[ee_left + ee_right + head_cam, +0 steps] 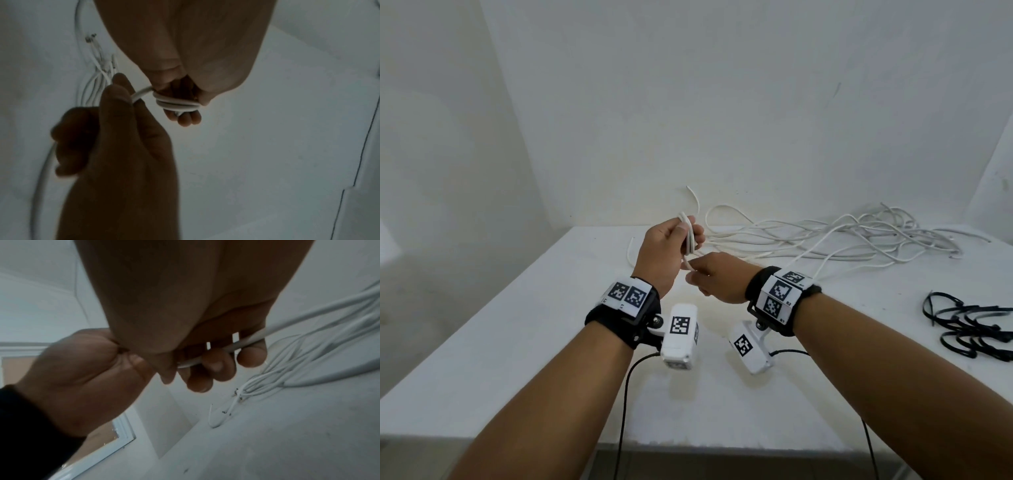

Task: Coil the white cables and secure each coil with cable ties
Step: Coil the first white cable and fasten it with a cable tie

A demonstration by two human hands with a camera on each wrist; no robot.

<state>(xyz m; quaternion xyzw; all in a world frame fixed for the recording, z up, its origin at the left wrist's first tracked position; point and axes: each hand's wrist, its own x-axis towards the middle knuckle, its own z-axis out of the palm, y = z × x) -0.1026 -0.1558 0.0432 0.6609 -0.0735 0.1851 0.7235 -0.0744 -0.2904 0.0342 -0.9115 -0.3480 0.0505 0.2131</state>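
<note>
Head view: cable being wound round the left fingers

Head view, mid-frame: the left hand (667, 247) is raised above the white desk (517, 325), its fingers wrapped by a small coil (688, 236) of white cable. In the left wrist view the coil (176, 104) shows as several turns lying side by side round the fingers (186, 119), the thumb pressed against them. The right hand (717, 278), just below and right of the left, pinches the running cable strand (141, 93) between thumb and curled fingers; in the right wrist view the strand (242, 344) passes across its fingers (218, 368). Loose white cables (842, 236) sprawl across the desk at right centre, against the wall. Black cable ties (969, 325) lie in a pile at the right edge.
</note>
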